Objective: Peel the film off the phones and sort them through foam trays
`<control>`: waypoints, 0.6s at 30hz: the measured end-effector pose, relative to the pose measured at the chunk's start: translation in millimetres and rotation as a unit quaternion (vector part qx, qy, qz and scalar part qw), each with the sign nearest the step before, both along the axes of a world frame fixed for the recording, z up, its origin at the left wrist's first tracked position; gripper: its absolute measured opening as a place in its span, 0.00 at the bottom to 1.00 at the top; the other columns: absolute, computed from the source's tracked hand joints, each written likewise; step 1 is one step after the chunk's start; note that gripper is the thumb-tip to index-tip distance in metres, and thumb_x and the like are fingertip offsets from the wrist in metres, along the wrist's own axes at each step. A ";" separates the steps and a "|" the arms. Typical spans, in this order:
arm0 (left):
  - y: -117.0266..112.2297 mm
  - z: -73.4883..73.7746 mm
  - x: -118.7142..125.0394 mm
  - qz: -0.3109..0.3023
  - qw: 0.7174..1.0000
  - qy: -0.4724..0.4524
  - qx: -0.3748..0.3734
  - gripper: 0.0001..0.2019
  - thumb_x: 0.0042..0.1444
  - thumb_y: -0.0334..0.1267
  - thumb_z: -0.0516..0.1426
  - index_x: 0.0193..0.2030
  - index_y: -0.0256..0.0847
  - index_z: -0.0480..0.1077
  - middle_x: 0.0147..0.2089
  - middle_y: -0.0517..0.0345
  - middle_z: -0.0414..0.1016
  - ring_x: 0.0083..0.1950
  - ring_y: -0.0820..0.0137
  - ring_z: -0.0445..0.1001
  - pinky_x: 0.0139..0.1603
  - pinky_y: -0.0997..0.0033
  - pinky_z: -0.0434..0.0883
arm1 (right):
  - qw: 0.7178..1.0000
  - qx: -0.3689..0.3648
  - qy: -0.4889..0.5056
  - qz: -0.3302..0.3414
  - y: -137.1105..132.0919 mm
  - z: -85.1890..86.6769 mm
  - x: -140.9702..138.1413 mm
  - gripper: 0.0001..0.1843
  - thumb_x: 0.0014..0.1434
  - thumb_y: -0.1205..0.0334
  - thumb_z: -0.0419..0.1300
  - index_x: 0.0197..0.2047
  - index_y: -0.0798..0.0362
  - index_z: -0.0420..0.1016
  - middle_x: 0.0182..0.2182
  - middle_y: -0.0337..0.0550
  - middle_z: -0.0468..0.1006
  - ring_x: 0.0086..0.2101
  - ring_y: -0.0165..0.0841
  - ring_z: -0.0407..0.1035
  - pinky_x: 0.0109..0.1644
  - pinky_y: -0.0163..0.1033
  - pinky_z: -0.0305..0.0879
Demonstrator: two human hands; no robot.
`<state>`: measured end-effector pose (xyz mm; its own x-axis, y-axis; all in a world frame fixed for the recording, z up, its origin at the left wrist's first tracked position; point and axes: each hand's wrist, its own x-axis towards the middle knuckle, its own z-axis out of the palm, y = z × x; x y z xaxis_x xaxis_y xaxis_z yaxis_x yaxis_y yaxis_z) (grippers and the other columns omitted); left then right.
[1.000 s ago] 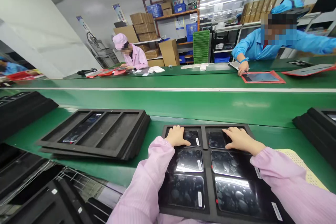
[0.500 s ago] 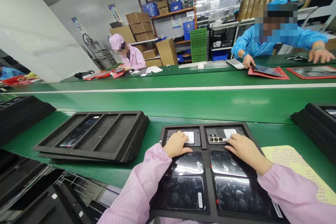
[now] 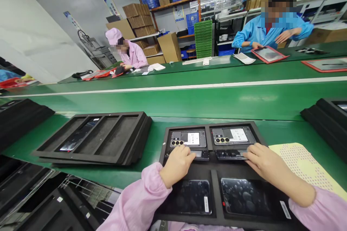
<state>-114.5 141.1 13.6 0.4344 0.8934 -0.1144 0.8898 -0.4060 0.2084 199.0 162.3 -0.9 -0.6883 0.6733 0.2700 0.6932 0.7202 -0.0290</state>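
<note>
A black foam tray (image 3: 213, 173) with phone-shaped pockets lies in front of me. My left hand (image 3: 176, 162) is closed on the left phone (image 3: 202, 155) of the second row, which stands tilted up on edge. My right hand (image 3: 261, 158) pinches the end of the right phone (image 3: 229, 154) in that row, tilted likewise. Behind them, two opened phones (image 3: 189, 138) (image 3: 234, 135) lie with three camera rings and a white-labelled battery showing. Nearest me, a left screen (image 3: 189, 196) and a right screen (image 3: 246, 196) lie face up under bubbled film.
At left, stacked foam trays (image 3: 108, 157) hold one dark phone (image 3: 81, 133). A yellow dotted sheet (image 3: 306, 162) lies at right, near more black trays (image 3: 325, 130). Beyond the green ledge (image 3: 173, 103), one person in pink (image 3: 137, 56) and one in blue (image 3: 246, 34) work.
Both hands have come from the back-row phones to the second row. The two phones there, flat before, are now tipped up in my fingers. The person in blue has drawn in an arm.
</note>
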 end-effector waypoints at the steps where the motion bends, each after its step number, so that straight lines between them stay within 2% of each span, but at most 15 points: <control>1: -7.3 -3.5 1.5 0.006 1.000 0.005 0.007 0.15 0.59 0.27 0.45 0.43 0.39 0.72 0.37 0.47 0.72 0.41 0.60 0.68 0.41 0.60 0.64 | 1.000 0.016 0.003 -0.002 -6.6 -2.3 0.4 0.18 0.64 0.69 0.43 0.33 0.54 0.73 0.26 0.47 0.70 0.29 0.39 0.66 0.31 0.41 0.61; 4: -34.0 -16.0 4.2 0.021 1.000 0.012 0.009 0.12 0.59 0.33 0.51 0.48 0.38 0.69 0.41 0.45 0.72 0.43 0.57 0.68 0.42 0.58 0.64 | 0.999 0.042 0.011 -0.002 -28.7 -12.4 1.1 0.23 0.67 0.65 0.40 0.29 0.54 0.72 0.24 0.48 0.70 0.26 0.40 0.65 0.29 0.42 0.59; 6: -51.5 -21.9 4.7 0.031 0.999 0.013 -0.005 0.14 0.53 0.41 0.59 0.45 0.37 0.70 0.41 0.47 0.73 0.42 0.57 0.68 0.42 0.58 0.65 | 0.999 0.038 0.018 0.002 -42.9 -19.7 1.8 0.20 0.66 0.61 0.44 0.30 0.54 0.72 0.26 0.47 0.72 0.26 0.39 0.67 0.29 0.41 0.62; 8: -63.7 -22.7 4.9 0.050 0.998 0.014 -0.038 0.19 0.46 0.47 0.63 0.41 0.37 0.71 0.41 0.47 0.74 0.42 0.55 0.69 0.42 0.57 0.66 | 0.999 0.022 0.023 -0.003 -53.6 -25.6 2.8 0.12 0.61 0.57 0.52 0.38 0.55 0.73 0.30 0.47 0.74 0.29 0.40 0.69 0.31 0.42 0.65; 11: -67.4 -13.7 5.0 0.073 0.991 0.026 -0.107 0.27 0.40 0.49 0.66 0.45 0.34 0.70 0.47 0.41 0.72 0.48 0.50 0.68 0.47 0.51 0.65 | 0.999 -0.017 0.023 -0.014 -59.1 -28.2 4.5 0.22 0.47 0.58 0.63 0.46 0.58 0.71 0.35 0.48 0.75 0.32 0.43 0.71 0.32 0.44 0.69; 13: -63.6 -4.0 4.3 0.060 0.987 0.027 -0.144 0.26 0.42 0.46 0.66 0.46 0.34 0.70 0.45 0.42 0.72 0.47 0.51 0.69 0.47 0.54 0.65 | 0.997 -0.061 0.038 0.000 -57.9 -22.8 4.9 0.18 0.46 0.63 0.62 0.43 0.55 0.71 0.33 0.45 0.75 0.31 0.41 0.72 0.31 0.41 0.70; 15: -61.4 4.5 2.6 0.031 0.984 0.012 -0.172 0.18 0.46 0.43 0.64 0.43 0.38 0.72 0.40 0.50 0.73 0.43 0.59 0.71 0.44 0.62 0.66 | 0.992 -0.098 0.073 0.030 -57.1 -11.2 4.3 0.08 0.51 0.65 0.58 0.37 0.51 0.71 0.29 0.41 0.74 0.29 0.36 0.71 0.29 0.36 0.69; 16: -62.5 7.0 1.8 0.012 0.985 0.003 -0.171 0.13 0.49 0.40 0.62 0.42 0.41 0.72 0.37 0.54 0.73 0.40 0.62 0.71 0.41 0.66 0.66 | 0.990 -0.101 0.091 0.042 -57.7 -3.9 3.5 0.06 0.55 0.65 0.54 0.36 0.49 0.71 0.28 0.40 0.73 0.28 0.34 0.71 0.28 0.34 0.68; 18: -69.4 6.6 1.1 -0.020 0.993 0.000 -0.118 0.08 0.54 0.33 0.57 0.42 0.42 0.72 0.34 0.56 0.72 0.36 0.66 0.69 0.36 0.68 0.64 | 0.990 -0.057 0.121 0.048 -61.3 10.3 0.9 0.09 0.61 0.65 0.49 0.36 0.49 0.70 0.26 0.39 0.71 0.25 0.32 0.69 0.26 0.33 0.65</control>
<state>-113.4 71.8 20.2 0.4696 0.8236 -0.3181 0.8736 -0.3815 0.3021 199.9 101.0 9.4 -0.6752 0.6432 0.3611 0.5839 0.7652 -0.2712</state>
